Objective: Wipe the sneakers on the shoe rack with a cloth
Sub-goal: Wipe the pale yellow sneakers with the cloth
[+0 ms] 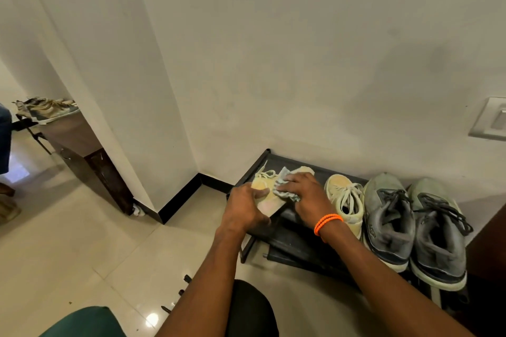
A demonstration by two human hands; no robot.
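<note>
A pale yellow sneaker (260, 186) lies on the left end of the black shoe rack (295, 238). My left hand (246, 206) grips its near side, fingers curled over the edge. My right hand (304, 194), with orange bands at the wrist, presses a light crumpled cloth (283, 182) onto the sneaker's top. The matching yellow sneaker (346, 197) stands just right of my right hand. Two grey sneakers (388, 221) (438, 232) with dark laces fill the rack's right end.
The rack stands against a cream wall, in a corner with black skirting (180, 200). A wall switch plate (490, 119) is at the right. A brown cabinet (90, 156) with shoes on top stands far left. Glossy tile floor (82, 241) spreads to the left.
</note>
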